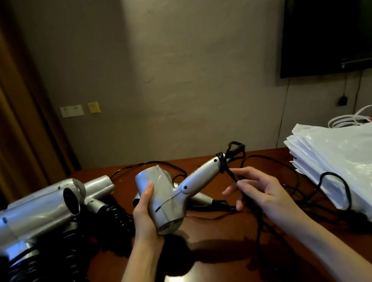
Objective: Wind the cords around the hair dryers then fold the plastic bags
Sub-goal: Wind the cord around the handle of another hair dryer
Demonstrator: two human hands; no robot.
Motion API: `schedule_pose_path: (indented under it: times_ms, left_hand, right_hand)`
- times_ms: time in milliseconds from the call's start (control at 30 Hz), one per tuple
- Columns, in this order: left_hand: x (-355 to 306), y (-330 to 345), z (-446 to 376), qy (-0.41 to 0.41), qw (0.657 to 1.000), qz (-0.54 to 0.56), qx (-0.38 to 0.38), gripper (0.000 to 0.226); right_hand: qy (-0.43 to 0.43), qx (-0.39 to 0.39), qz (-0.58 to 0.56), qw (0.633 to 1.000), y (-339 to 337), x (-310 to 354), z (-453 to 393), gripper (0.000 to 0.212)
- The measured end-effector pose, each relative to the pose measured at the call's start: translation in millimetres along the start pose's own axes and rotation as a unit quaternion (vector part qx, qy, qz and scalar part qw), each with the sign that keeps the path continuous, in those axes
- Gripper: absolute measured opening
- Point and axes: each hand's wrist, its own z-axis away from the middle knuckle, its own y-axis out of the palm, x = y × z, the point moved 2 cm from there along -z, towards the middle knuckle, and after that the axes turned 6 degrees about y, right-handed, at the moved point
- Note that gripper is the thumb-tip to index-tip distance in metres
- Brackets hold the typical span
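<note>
Brown worktop [220, 266] carrying everything. Left hand [146, 213] gripping dryer [164, 198] body mid-air; right hand [255, 190] pinching cord [235, 179], few turns sitting on handle. Wound dryers [31, 213] piling at left; one lying behind unwound. Bags [361, 165] waiting at right, folding not yet begun.

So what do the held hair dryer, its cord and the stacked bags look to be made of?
Hair dryer: likely silver-painted plastic, satin sheen, with a seam line across the body. Cord: black and flexible, probably rubber or vinyl sheathing, matte. Plastic bags: thin white plastic film, glossy and wrinkled with highlights.
</note>
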Motion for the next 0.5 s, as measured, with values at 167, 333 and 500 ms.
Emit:
schedule_pose_path:
  times_ms: [167,333,500]
  left_hand:
    - [-1,2,-2,-0.008,1.000,0.012,0.024,0.075]
    - [-4,4,-2,-0.033,0.996,0.014,0.082,0.063]
    - [-6,3,2,-0.083,0.986,-0.037,0.143,0.037]
  right_hand:
    - [0.136,0.083,-0.035,0.987,3,-3,3,0.040]
    - [0.233,0.130,0.082,0.960,-3,-7,5,0.058]
    - [0.232,0.093,0.080,0.965,-20,-6,2,0.041]
